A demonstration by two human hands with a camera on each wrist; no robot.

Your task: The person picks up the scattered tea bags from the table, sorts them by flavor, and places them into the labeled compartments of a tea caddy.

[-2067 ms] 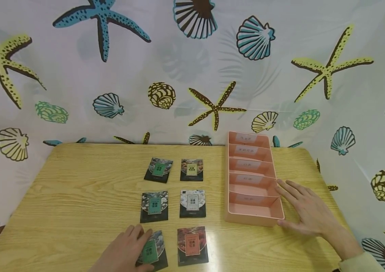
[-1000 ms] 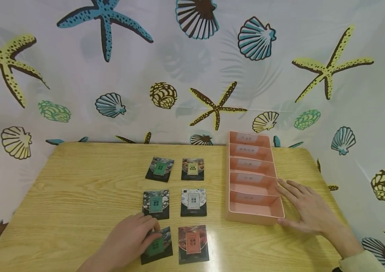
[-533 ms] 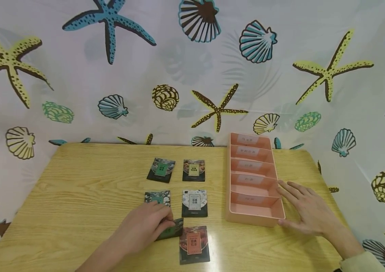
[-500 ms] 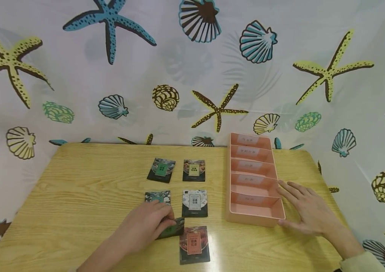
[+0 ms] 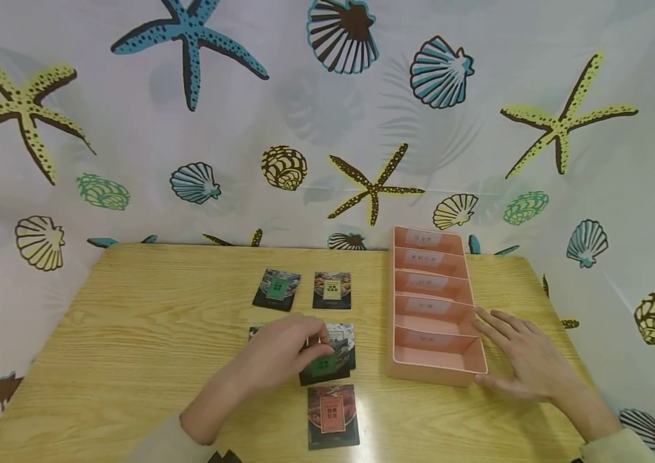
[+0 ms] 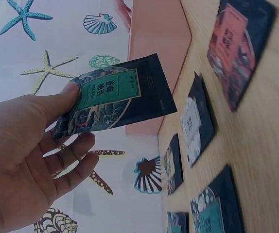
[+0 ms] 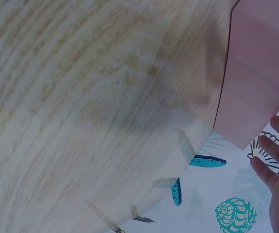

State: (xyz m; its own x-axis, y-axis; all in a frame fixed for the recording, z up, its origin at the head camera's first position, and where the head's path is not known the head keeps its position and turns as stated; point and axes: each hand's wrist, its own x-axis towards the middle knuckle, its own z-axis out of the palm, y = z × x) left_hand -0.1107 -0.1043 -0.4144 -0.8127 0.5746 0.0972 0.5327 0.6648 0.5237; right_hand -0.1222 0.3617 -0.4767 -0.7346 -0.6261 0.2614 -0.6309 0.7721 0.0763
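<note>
My left hand [image 5: 281, 347] pinches a dark tea packet with a green label [image 6: 115, 94] between thumb and fingers, lifted above the table. In the head view it overlaps the white-patterned tea packet [image 5: 350, 331]. The hand mostly hides the teal-labelled packet, whose label [image 6: 210, 216] shows in the left wrist view. A red-labelled packet [image 5: 333, 415] lies nearest, with a green one [image 5: 276, 289] and a yellow-labelled one [image 5: 332, 290] farther back. My right hand [image 5: 527, 360] has its fingers spread along the right side of a pink divided box [image 5: 432, 373], fingertips at its wall.
Paper labels with writing mark the box's several compartments, which hold no packets. The wooden table [image 5: 148, 334] reaches back to a white cloth [image 5: 235, 128] printed with shells and starfish, which also hangs at the sides.
My left hand has taken up the near-left green-labelled packet and carried it right and away from me, over the white packet. The right hand stays by the box.
</note>
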